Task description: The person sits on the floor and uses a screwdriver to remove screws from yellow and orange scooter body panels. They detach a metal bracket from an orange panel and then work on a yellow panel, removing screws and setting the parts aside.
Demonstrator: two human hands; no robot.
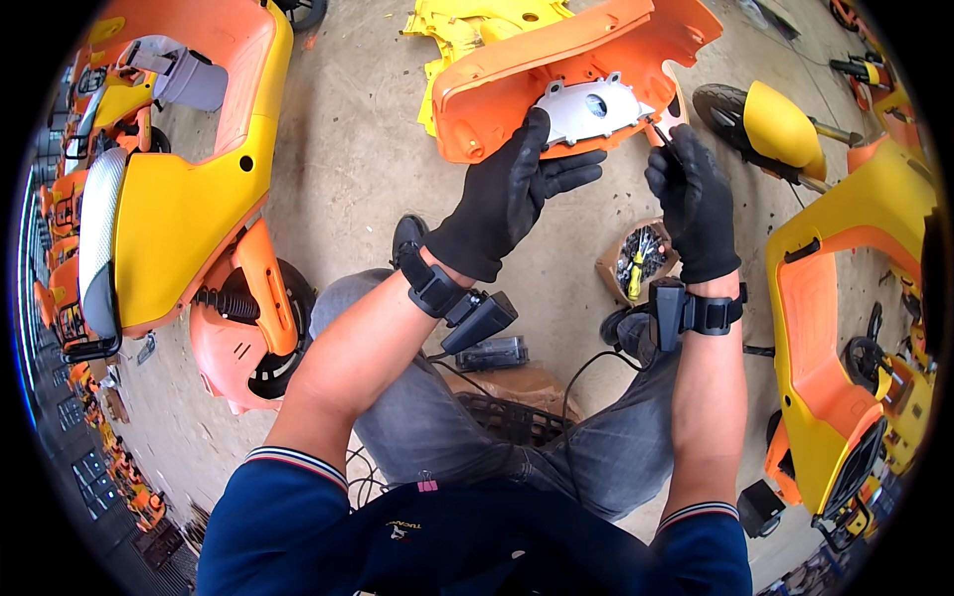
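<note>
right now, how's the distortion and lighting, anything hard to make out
Head view: fisheye bending toward the rim, black corners; head view: bright light on the pale floor, with the black-gloved left hand standing out dark; head view: small parts in the cardboard box, too tiny to tell apart.

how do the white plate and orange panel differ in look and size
The white plate is white, the orange panel orange. The plate is much smaller; the panel spreads well beyond it. The plate is compact, with small lugs along its edge, while the panel is a broad, curved shell. Both lie beyond the left hand.
</note>
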